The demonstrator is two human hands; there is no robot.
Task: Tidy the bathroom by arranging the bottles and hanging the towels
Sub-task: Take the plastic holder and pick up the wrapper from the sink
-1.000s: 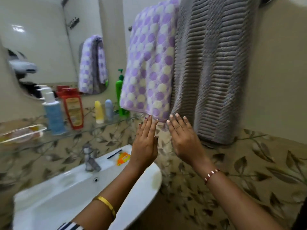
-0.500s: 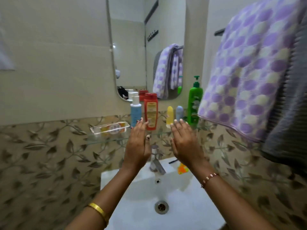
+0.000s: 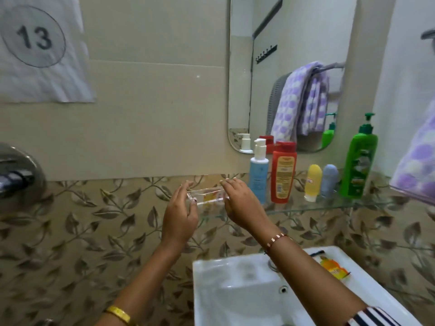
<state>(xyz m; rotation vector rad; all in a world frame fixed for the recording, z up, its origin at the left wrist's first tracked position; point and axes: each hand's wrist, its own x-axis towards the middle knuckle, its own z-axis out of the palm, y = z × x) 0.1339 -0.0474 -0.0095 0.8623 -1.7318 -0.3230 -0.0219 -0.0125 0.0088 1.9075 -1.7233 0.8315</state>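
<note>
both hands, left hand [image 3: 180, 214] and right hand [image 3: 242, 203], grip a clear soap tray [image 3: 208, 196] by its ends.

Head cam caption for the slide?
Both hands, left hand and right hand, hold a clear soap dish beside bottles on the glass shelf.

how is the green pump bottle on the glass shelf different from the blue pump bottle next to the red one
The green pump bottle is taller and wider than the blue pump bottle. Its pump head is green, while the blue bottle's is white. The green bottle stands at the right end of the row, near the spotted towel; the blue bottle stands at the left end, beside the red bottle and closest to the right hand. Both stand upright on the glass shelf.
</note>
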